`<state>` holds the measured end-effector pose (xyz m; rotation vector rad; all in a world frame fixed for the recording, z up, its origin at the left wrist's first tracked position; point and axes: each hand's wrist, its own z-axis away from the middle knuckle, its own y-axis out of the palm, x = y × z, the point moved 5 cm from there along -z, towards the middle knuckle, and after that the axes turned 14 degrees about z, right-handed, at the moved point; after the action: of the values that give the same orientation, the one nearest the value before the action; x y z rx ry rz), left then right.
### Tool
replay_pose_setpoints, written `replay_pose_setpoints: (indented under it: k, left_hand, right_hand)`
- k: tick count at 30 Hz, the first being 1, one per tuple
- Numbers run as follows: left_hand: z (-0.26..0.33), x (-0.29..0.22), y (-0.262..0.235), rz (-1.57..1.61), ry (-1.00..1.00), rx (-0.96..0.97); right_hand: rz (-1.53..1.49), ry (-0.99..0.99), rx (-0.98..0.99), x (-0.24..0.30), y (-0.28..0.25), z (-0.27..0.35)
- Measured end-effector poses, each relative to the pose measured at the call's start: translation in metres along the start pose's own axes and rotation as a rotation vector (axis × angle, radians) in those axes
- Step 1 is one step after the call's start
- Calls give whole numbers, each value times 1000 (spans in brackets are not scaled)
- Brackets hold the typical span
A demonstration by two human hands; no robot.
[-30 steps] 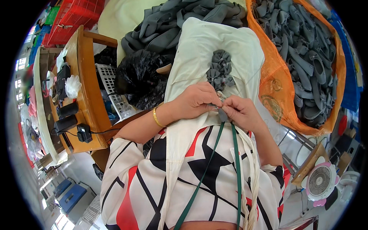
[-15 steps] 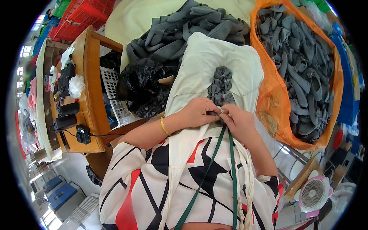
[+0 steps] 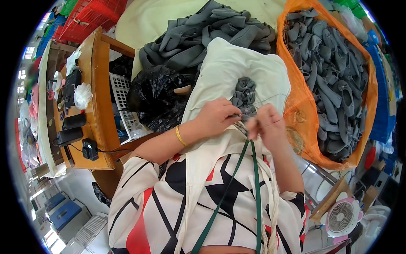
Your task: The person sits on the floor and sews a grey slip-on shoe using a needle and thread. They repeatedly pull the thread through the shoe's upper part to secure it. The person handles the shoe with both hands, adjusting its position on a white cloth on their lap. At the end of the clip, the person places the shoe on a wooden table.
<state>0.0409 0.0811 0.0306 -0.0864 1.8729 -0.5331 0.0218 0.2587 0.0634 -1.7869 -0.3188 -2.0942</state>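
A cream cloth (image 3: pixel 228 59) covers my lap, and gathered grey fabric pieces (image 3: pixel 244 91) lie on it in a short column. My left hand (image 3: pixel 216 117), a yellow bangle at its wrist, pinches the grey fabric at the near end of that column. Just to the right, my right hand (image 3: pixel 268 127) is raised with its fingers curled closed and slightly blurred; what it holds is too small to make out. Between the hands, a narrow metal tool (image 3: pixel 241 126) lies partly hidden near the end of a green ribbon (image 3: pixel 228 180) hanging down my front.
Grey shoes pile up (image 3: pixel 211 31) beyond my lap. More fill an orange sack (image 3: pixel 292 101) on the right. At left stand a black plastic bag (image 3: pixel 154 95), a white plastic crate (image 3: pixel 122 99) and a wooden table (image 3: pixel 99 106). A small fan (image 3: pixel 341 216) sits at lower right.
My right hand has lifted and moved right, away from my left fingers, which it was touching. My left hand has shifted slightly up and left, and the metal tool shows more.
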Motion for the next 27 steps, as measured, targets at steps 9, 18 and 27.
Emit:
replay_pose_setpoints:
  k: [9,18,27]
  left_hand:
    - [-12,30,-37,-274,94,-31]
    - [-54,44,-15,157,-53,-17]
    - [-121,128,-54,642,-421,-195]
  right_hand:
    - [-513,-406,-1207,-39,-356,82]
    - [402,-35,-366,-51,-115,-40]
    - [465,-53,-194,-65,-84,-101]
